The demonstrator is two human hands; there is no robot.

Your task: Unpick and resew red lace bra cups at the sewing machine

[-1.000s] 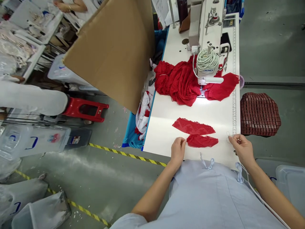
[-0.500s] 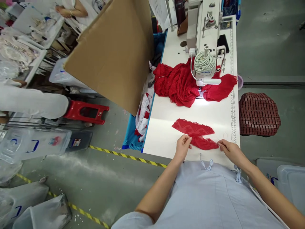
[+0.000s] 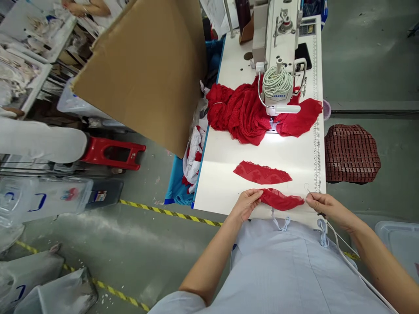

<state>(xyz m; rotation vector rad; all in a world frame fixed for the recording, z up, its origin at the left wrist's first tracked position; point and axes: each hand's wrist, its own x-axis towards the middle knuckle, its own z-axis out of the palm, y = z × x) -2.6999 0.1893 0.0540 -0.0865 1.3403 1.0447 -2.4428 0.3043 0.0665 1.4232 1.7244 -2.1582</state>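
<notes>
A small red lace piece (image 3: 281, 200) is stretched between my two hands near the front edge of the white sewing table (image 3: 229, 174). My left hand (image 3: 245, 204) pinches its left end. My right hand (image 3: 322, 205) pinches its right end, and a thin clear strap loops up from those fingers. A second, longer red lace piece (image 3: 262, 173) lies flat on the table just beyond. Further back a heap of red lace (image 3: 242, 111) sits beside and under the white sewing machine (image 3: 278, 52).
A large cardboard sheet (image 3: 147, 65) leans left of the table. Red and white cloth (image 3: 193, 157) hangs at the table's left edge. A dark red beaded cushion (image 3: 352, 152) is on the right. Clear plastic bins (image 3: 42, 200) and a red stool (image 3: 111, 152) stand on the floor.
My right hand came in from the table's right edge and took the lace piece's right end. Both hands then lifted it slightly and drew it toward the front edge.
</notes>
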